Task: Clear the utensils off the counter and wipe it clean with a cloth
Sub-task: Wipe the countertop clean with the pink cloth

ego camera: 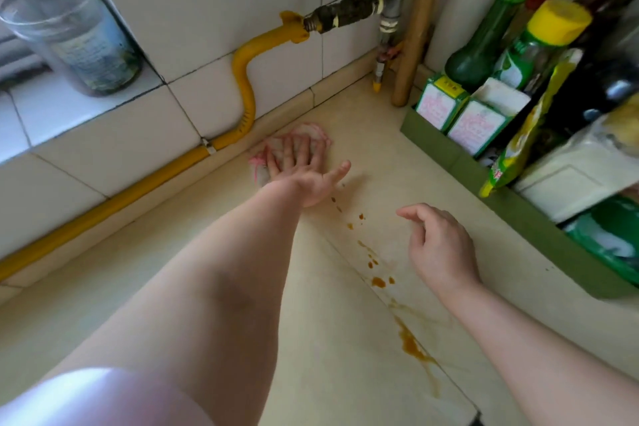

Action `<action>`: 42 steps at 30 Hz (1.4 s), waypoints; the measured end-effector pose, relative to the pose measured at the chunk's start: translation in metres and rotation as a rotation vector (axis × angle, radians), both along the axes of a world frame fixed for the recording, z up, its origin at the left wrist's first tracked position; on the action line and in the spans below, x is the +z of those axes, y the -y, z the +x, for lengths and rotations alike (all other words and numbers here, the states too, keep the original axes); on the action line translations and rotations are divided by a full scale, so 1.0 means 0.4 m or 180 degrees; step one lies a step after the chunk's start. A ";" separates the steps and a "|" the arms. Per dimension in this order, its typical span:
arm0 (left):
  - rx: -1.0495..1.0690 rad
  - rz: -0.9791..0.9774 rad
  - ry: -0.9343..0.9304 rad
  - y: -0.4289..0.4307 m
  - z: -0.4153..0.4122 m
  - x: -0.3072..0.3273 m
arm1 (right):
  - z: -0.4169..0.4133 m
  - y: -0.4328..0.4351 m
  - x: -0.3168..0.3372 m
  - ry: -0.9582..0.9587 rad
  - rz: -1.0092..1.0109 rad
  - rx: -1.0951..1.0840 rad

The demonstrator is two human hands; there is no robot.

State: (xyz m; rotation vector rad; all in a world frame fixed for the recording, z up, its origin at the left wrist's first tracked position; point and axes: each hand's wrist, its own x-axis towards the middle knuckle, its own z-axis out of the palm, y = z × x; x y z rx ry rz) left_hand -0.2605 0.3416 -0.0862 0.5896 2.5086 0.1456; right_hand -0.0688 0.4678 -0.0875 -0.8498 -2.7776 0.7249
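My left hand (pixel 304 169) lies flat, fingers spread, pressing a pink-and-white cloth (pixel 313 131) onto the cream counter (pixel 173 287) near the back wall. Most of the cloth is hidden under the palm. My right hand (pixel 435 245) hovers above the counter to the right, fingers loosely curled, holding nothing. A trail of brown sauce spots and smears (pixel 378 282) runs between the two hands toward the front edge. No utensils are in view.
A yellow gas hose (pixel 242 79) runs along the tiled wall. A green tray (pixel 518 214) of bottles, boxes and packets lines the right side. A glass jar (pixel 76 41) stands on the sill at upper left.
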 end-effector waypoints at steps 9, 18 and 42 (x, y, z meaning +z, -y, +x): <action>-0.0441 -0.0056 0.0012 -0.045 0.114 -0.004 | 0.081 -0.053 0.005 0.0173 0.0033 -0.0346; -0.0607 -0.0018 0.0170 -0.086 0.351 -0.012 | 0.202 -0.069 0.037 0.0231 0.0062 -0.0358; -0.0903 0.0021 0.0176 0.034 0.878 -0.010 | 0.506 -0.028 0.098 0.0372 0.0217 0.0278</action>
